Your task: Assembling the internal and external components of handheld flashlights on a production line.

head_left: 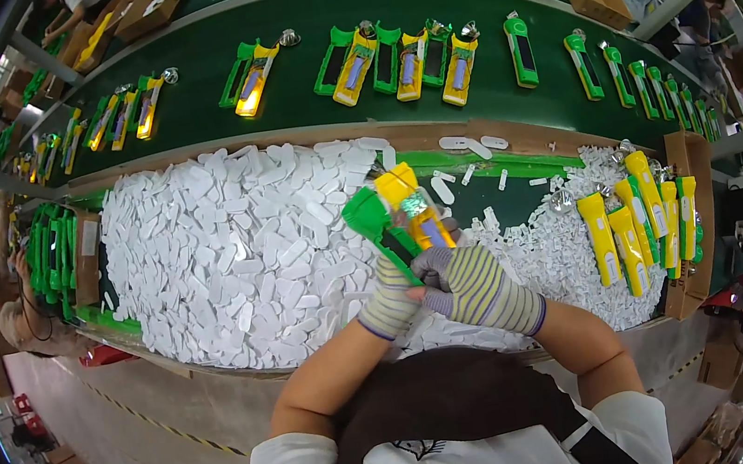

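In front of me both gloved hands hold an opened flashlight. Its green casing half point(369, 216) tilts up to the left, with my left hand point(387, 300) closed around its lower end. The yellow half point(399, 185) lies beside it on the right, showing a greenish board and a purple part inside. My right hand point(487, 287) is closed at the lower ends of the two halves, its thumb and fingertips meeting the left hand there. Both gloves are striped, with bare fingertips. Some of the fingers are hidden behind the casing.
Below the hands spreads a heap of white oval plastic pieces point(233, 250); smaller white pieces point(543, 252) lie to the right. Yellow flashlights point(627, 250) rest on the right, near a cardboard edge point(696, 217). Green casings point(51, 255) stand at left. A green conveyor point(196, 114) beyond carries opened flashlights point(356, 67).
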`<state>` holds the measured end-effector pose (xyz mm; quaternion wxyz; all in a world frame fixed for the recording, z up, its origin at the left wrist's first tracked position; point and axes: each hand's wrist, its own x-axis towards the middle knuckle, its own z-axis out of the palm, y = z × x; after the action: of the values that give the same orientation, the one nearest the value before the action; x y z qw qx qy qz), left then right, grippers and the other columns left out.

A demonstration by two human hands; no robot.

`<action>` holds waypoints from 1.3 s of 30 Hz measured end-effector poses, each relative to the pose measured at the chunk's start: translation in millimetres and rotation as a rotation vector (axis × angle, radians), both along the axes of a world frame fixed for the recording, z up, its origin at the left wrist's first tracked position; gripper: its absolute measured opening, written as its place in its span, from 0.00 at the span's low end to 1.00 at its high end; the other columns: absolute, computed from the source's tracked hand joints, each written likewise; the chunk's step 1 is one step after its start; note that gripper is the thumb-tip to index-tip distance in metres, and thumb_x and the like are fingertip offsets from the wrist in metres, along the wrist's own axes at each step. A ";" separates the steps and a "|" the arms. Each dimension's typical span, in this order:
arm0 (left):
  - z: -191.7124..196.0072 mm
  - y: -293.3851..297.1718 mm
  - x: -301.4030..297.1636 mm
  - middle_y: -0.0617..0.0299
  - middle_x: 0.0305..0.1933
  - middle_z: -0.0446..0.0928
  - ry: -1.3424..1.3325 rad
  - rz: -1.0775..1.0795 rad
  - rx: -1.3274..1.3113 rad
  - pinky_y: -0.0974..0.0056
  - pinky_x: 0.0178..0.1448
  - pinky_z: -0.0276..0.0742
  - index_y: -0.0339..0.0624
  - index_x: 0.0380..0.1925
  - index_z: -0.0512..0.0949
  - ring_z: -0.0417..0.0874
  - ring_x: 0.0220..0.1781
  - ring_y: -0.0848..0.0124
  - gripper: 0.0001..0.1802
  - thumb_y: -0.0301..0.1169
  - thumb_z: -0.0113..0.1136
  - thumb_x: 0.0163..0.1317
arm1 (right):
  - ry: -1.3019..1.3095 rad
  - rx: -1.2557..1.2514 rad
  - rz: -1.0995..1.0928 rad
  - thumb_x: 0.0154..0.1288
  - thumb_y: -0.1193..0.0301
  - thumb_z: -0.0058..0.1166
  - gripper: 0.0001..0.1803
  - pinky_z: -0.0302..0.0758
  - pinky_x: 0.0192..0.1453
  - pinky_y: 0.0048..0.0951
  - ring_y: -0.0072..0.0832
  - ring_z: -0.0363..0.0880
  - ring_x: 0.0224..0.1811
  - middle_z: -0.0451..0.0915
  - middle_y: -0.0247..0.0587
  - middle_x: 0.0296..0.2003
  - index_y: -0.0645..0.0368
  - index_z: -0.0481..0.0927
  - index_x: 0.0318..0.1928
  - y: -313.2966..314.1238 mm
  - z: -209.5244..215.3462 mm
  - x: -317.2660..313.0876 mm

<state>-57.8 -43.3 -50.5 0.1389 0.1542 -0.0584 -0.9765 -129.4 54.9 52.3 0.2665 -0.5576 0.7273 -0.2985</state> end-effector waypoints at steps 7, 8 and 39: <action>34.6 -55.6 68.7 0.55 0.38 0.78 -0.155 -0.056 -0.136 0.57 0.42 0.82 0.43 0.52 0.69 0.82 0.36 0.63 0.38 0.62 0.57 0.52 | 0.663 -0.117 0.133 0.55 0.63 0.54 0.18 0.71 0.53 0.37 0.39 0.72 0.53 0.77 0.41 0.47 0.52 0.79 0.46 -77.4 -84.5 -87.1; 33.3 -56.7 68.9 0.58 0.38 0.77 -0.158 -0.029 -0.108 0.59 0.39 0.82 0.45 0.52 0.69 0.82 0.34 0.64 0.34 0.57 0.60 0.53 | 0.763 -0.116 0.145 0.55 0.64 0.53 0.16 0.71 0.52 0.37 0.39 0.71 0.52 0.76 0.40 0.47 0.51 0.79 0.45 -95.8 -84.8 -84.0; 42.6 21.6 11.6 0.42 0.47 0.73 -0.334 0.103 -1.563 0.58 0.46 0.75 0.36 0.62 0.58 0.78 0.44 0.50 0.40 0.35 0.62 0.50 | -0.080 0.005 -0.278 0.57 0.70 0.58 0.37 0.72 0.31 0.21 0.20 0.76 0.22 0.77 0.37 0.20 0.47 0.59 0.67 6.6 37.5 -15.0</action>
<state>-46.2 -21.7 -7.8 0.2408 0.1591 -0.7384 -0.6095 -144.4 61.5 89.9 0.2527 -0.4384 0.7872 -0.3526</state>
